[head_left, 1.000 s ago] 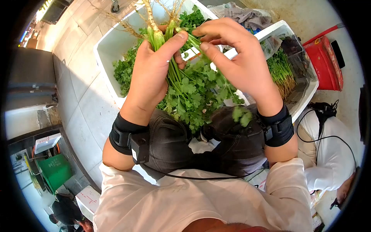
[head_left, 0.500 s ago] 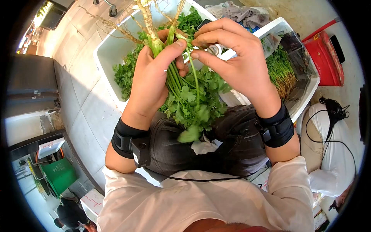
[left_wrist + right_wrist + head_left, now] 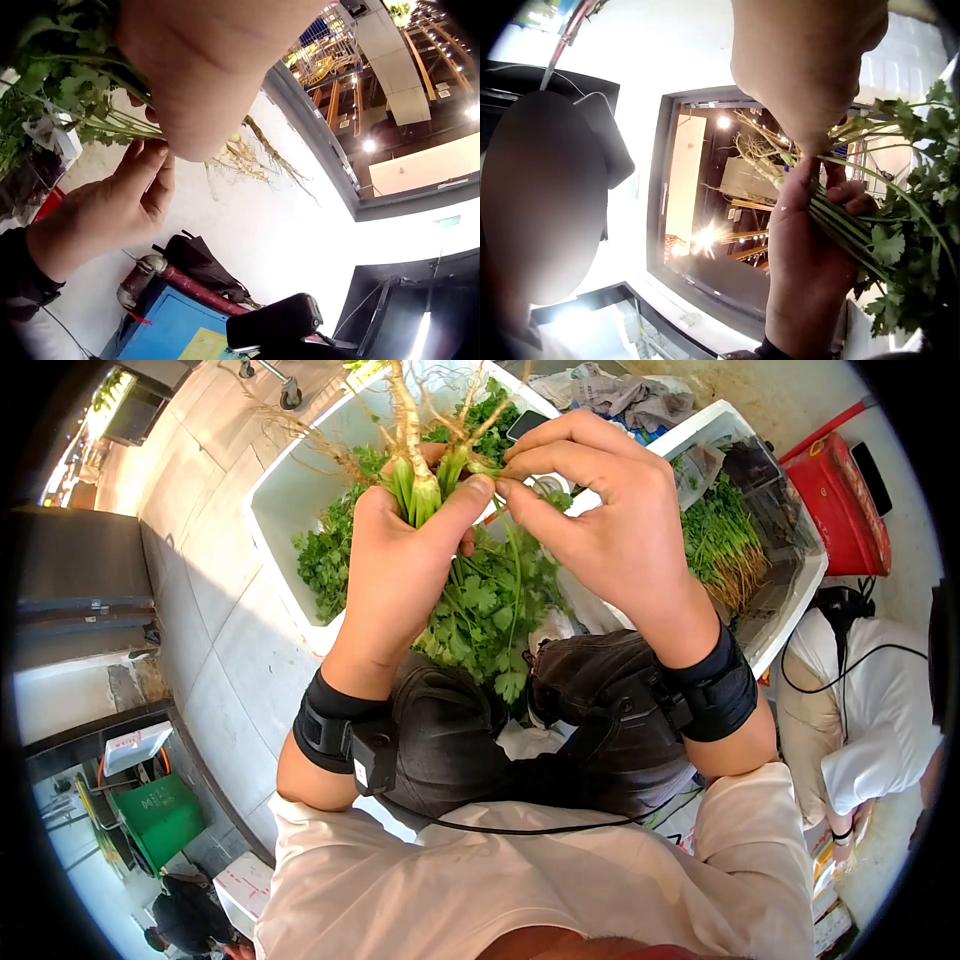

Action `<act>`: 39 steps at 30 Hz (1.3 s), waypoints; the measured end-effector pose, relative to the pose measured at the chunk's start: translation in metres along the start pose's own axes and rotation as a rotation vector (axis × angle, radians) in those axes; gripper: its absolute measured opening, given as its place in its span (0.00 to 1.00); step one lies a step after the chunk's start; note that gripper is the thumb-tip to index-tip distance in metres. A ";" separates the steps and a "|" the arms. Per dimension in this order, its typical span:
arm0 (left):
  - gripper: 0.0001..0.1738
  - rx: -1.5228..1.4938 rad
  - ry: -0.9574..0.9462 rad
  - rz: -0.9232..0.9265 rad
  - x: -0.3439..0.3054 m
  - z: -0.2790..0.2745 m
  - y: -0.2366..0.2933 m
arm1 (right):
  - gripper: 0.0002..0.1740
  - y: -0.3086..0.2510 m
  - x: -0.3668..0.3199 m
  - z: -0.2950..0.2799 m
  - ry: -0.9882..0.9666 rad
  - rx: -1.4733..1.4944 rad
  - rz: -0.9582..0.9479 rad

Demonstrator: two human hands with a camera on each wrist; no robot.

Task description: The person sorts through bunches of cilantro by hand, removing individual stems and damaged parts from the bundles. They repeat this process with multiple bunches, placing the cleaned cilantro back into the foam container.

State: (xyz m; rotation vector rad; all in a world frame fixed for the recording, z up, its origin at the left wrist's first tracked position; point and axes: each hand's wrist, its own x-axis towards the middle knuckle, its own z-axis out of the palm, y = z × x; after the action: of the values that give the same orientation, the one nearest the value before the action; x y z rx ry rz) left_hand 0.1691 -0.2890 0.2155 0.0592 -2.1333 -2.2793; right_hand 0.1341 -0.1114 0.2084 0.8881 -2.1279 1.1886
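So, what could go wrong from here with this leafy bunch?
The thin stem pinched by the right hand might snap if tugged hard. The left hand grips the leafy bunch around its stalks; if that grip loosens, some could slip toward the dark trousers. The branching roots stick out past the left hand, so they could snag if brushed.

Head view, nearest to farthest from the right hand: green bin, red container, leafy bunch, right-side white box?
From the right hand:
1. Leafy bunch: at its fingertips, to the left.
2. Right-side white box: just right of the hand.
3. Red container: right, beyond that box.
4. Green bin: far left.
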 end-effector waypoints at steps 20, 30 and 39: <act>0.16 -0.029 0.009 0.059 0.004 -0.010 -0.004 | 0.06 0.009 0.002 -0.004 -0.020 -0.013 0.059; 0.11 -0.177 0.119 0.082 0.006 -0.007 0.002 | 0.10 0.007 0.001 -0.003 -0.140 0.240 0.190; 0.12 -0.140 0.090 0.057 0.003 -0.009 0.004 | 0.08 0.013 -0.001 -0.002 -0.166 0.122 0.051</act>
State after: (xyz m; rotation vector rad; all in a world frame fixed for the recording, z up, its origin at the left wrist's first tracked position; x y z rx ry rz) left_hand 0.1667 -0.2983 0.2186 0.0957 -1.9029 -2.3389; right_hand 0.1251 -0.1037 0.2016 1.0236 -2.2398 1.3230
